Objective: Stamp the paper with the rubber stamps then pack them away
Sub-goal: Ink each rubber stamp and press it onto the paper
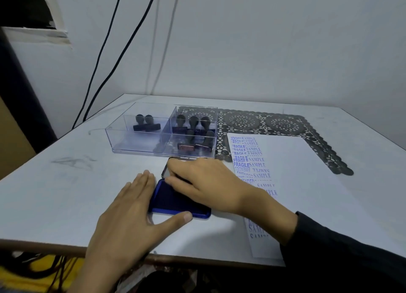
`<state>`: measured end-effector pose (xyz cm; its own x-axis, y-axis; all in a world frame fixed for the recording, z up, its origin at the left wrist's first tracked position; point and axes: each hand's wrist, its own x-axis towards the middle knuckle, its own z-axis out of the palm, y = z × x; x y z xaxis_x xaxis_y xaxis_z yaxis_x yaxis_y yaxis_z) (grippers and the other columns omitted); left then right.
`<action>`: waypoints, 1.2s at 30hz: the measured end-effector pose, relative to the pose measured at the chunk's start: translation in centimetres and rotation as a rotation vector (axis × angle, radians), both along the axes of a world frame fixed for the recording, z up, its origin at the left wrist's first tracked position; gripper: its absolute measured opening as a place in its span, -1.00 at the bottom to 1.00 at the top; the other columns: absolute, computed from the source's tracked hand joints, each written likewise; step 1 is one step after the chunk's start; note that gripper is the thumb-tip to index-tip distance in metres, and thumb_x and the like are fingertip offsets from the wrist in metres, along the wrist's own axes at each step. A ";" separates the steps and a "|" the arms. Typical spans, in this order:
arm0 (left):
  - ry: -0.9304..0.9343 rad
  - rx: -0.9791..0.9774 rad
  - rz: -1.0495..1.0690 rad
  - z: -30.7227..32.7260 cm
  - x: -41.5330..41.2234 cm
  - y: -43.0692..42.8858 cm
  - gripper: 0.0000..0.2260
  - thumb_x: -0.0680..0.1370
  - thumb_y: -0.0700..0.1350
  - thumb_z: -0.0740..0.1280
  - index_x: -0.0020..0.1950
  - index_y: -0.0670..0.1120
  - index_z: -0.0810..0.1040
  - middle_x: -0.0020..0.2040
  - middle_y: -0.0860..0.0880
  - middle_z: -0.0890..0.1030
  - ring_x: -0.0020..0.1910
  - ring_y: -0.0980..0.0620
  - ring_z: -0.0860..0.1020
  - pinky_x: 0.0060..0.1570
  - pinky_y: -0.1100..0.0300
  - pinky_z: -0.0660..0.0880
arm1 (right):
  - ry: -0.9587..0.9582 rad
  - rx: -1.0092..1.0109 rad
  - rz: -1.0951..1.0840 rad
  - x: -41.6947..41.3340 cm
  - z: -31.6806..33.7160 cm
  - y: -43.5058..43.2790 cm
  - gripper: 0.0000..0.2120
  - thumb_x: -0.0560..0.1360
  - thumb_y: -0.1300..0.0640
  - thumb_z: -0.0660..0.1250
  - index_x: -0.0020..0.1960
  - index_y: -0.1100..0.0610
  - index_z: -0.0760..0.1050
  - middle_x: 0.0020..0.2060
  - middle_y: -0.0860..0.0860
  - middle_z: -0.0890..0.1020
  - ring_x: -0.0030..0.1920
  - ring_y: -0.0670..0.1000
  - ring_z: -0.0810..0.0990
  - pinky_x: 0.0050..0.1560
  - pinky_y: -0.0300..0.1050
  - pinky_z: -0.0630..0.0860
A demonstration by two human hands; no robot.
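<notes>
Clearly the stamping is done: the paper (pixel 296 171) lies on the table (pixel 66 193) just right of the ink pad (pixel 173 202), its left side covered in blue FRAGILE, SAMPLE and AMENDED prints. The rubber stamps (pixel 193 125) sit in the clear tray (pixel 123 138), so I judge only the pad remains. My left hand (pixel 129 207) braces it, fingers straight, thumb against its near edge. My right hand (pixel 208 182) grips the half-raised lid (pixel 165 168), probably to close it.
</notes>
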<state>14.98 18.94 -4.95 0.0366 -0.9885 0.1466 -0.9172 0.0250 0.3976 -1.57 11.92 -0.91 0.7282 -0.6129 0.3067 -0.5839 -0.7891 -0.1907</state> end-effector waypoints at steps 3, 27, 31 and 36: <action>0.005 0.008 0.003 0.2 -0.1 0.1 0.13 0.10 0.66 -0.16 0.57 0.10 -0.11 0.56 0.19 -0.07 0.32 0.38 -0.17 0.42 0.27 -0.06 | -0.013 -0.040 0.017 -0.1 0.1 0.6 -0.77 0.64 -0.02 0.08 -0.10 0.09 0.30 -0.35 -0.13 0.35 -0.32 0.07 0.41 -0.31 0.00 0.30; -0.092 -0.271 -0.410 -2.0 -12.9 0.9 -0.23 0.54 0.39 -0.09 0.35 -0.18 0.49 0.39 -0.09 0.44 0.37 0.04 0.41 0.24 0.13 0.40 | -0.229 -0.052 -0.247 -14.1 -0.8 0.9 -0.72 0.55 -0.15 0.11 -0.27 -0.04 0.22 -0.57 -0.09 0.30 -0.51 -0.03 0.31 -0.45 -0.21 0.17; -0.160 -0.263 -0.383 -2.3 -13.1 1.0 -0.22 0.54 0.38 -0.10 0.32 -0.18 0.52 0.35 -0.09 0.48 0.34 0.03 0.45 0.19 0.04 0.46 | -0.215 -0.060 -0.246 -14.2 -1.0 0.7 -0.73 0.55 -0.14 0.11 -0.24 -0.03 0.22 -0.56 -0.10 0.31 -0.50 -0.03 0.31 -0.45 -0.24 0.15; -0.178 -0.255 -0.373 -2.3 -13.0 1.0 -0.23 0.55 0.37 -0.12 0.31 -0.19 0.53 0.35 -0.10 0.49 0.34 0.03 0.45 0.23 0.02 0.41 | -0.184 -0.060 -0.243 -13.8 -1.6 0.6 -0.75 0.53 -0.15 0.10 -0.23 -0.04 0.21 -0.57 -0.10 0.30 -0.49 -0.04 0.32 -0.45 -0.21 0.17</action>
